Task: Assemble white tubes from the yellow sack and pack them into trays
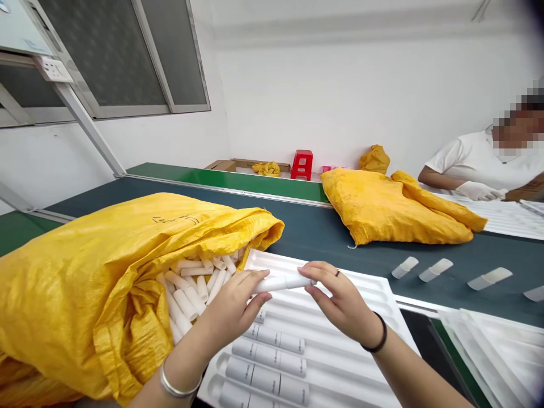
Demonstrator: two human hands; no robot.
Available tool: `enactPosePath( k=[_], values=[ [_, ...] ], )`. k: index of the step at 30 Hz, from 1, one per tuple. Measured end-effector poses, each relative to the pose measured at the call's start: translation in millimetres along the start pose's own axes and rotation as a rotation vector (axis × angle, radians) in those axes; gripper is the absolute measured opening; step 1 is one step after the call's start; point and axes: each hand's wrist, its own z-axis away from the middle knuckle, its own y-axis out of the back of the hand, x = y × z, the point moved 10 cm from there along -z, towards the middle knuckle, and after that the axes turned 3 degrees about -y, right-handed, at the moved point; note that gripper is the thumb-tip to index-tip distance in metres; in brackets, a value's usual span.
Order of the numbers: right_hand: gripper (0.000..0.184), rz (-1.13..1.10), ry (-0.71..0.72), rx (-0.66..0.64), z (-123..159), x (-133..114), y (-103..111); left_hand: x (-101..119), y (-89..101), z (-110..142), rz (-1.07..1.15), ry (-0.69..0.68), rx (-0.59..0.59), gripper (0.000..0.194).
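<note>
A slim white tube (284, 283) is held level above the tray, one end in each hand. My left hand (242, 300) pinches its left end between thumb and fingers. At the other end, the fingertips and thumb of my right hand (340, 294) close on it. Below lies a white ribbed tray (340, 354), its left part holding several printed white tubes (268, 354) laid in the grooves. Left of the tray, a yellow woven sack (80, 283) gapes open, with many plain white tubes (187, 297) spilling at its mouth.
Across the dark conveyor belt (297, 215) lies another yellow sack (395, 209). Several translucent cylinders (436, 270) stand on the belt at right, near stacked white trays (497, 351). A co-worker's gloved hand (480, 191) is at far right. A red stool (302, 164) stands behind.
</note>
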Motion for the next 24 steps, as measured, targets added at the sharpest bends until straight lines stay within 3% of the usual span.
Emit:
enactPosePath(
  k=[4,8,16,20,24],
  values=[
    [0.034,-0.016,0.013,0.006,1,1,0,-1,-5.3,1,0.072,0.055,-0.049,0.025],
    [0.031,-0.018,0.002,-0.022,1,2,-2,14,-1.9,-2,0.048,-0.02,0.024,0.023],
    [0.028,-0.097,-0.291,-0.121,4,25,-3,44,5.1,-4,-0.231,-0.222,0.177,0.027],
    [0.032,-0.253,-0.453,-0.175,12,38,-12,51,-0.4,-5,-0.306,-0.27,0.179,0.03],
    [0.03,-0.126,-0.314,-0.167,10,27,-7,47,-7.0,-9,-0.282,-0.232,0.148,0.024]
  ],
)
